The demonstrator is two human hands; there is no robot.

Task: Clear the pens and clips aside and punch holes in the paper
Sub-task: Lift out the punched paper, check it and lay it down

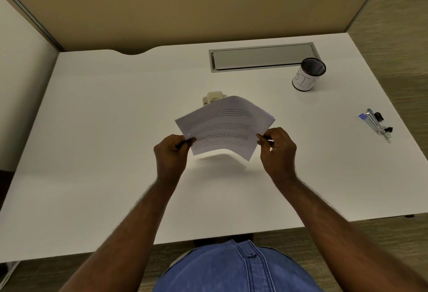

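Note:
A printed sheet of paper [223,127] hangs in the air above the middle of the white desk [115,129], sagging slightly. My left hand [172,152] pinches its left edge and my right hand [276,147] pinches its right edge. Behind the paper's far edge a beige hole punch [213,97] stands on the desk, mostly hidden by the sheet. A small heap of pens and binder clips [377,124] lies far to the right near the desk's edge.
A black mesh cup with a white label [309,74] stands at the back right, beside a grey cable-tray lid [261,56] set into the desk. Tan partition walls close off the back and left. The desk's front edge runs just before my lap.

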